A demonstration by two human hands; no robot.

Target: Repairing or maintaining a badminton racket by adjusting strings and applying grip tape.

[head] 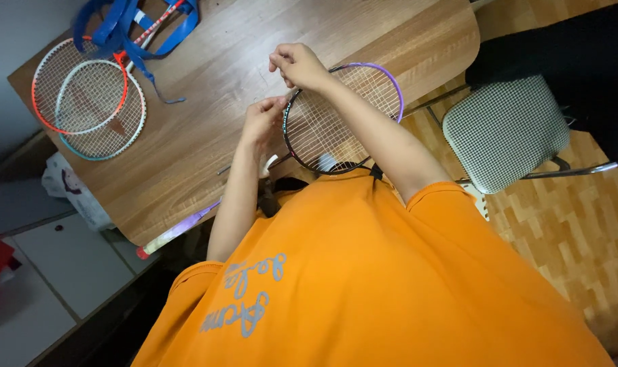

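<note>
Wooden table (207, 136) bearing a black-and-purple badminton racket (363, 88), its head near the table's edge by the person's chest, with left hand (263, 122) pinching its rim and right hand (297, 66) pinched closed above the strings; 2 other rackets (88, 98) lie well apart.

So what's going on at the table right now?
A person in an orange shirt is working on a badminton racket with a black and purple frame that lies on the wooden table. Both hands are at the rim of its strung head: the left hand at the near left edge, the right hand raised at the top edge, fingers pinched as if on a string. Two more rackets lie overlapped at the table's far left under a blue strap. A checked chair stands to the right.
</note>
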